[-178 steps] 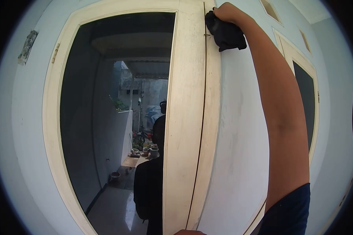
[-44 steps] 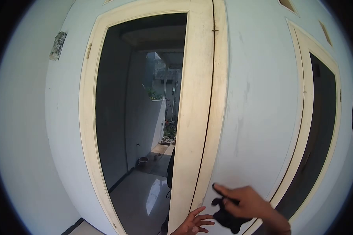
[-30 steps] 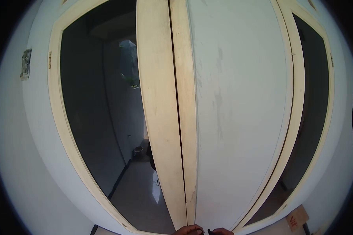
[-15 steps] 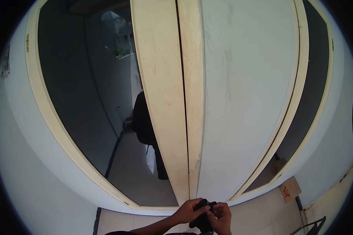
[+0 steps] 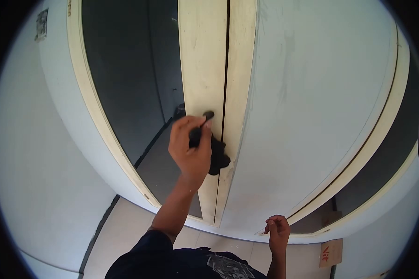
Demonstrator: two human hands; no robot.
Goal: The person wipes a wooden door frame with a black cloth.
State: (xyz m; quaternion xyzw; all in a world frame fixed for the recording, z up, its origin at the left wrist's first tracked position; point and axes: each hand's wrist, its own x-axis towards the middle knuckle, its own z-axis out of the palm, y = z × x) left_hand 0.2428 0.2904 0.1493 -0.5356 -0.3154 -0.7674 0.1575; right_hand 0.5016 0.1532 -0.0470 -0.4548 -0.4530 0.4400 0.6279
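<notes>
Single view, worn on head. Faces forward and steeply down, along cream frame (image 5: 202, 69) and pale wall (image 5: 312, 93) to tiled floor (image 5: 125, 228). Very near wall: left hand (image 5: 188, 149) with cloth (image 5: 217, 156) on frame mid-picture, right hand (image 5: 278, 230) low, own dark shirt (image 5: 172, 260) at bottom edge. Fisheye bend, black corners.

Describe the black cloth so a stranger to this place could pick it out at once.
Find the tall cream frame post standing between the dark glass pane and the pale wall. Partway down it, the left hand presses a black cloth against the post's dark seam. It is the only black, crumpled thing on the cream wood.
</notes>
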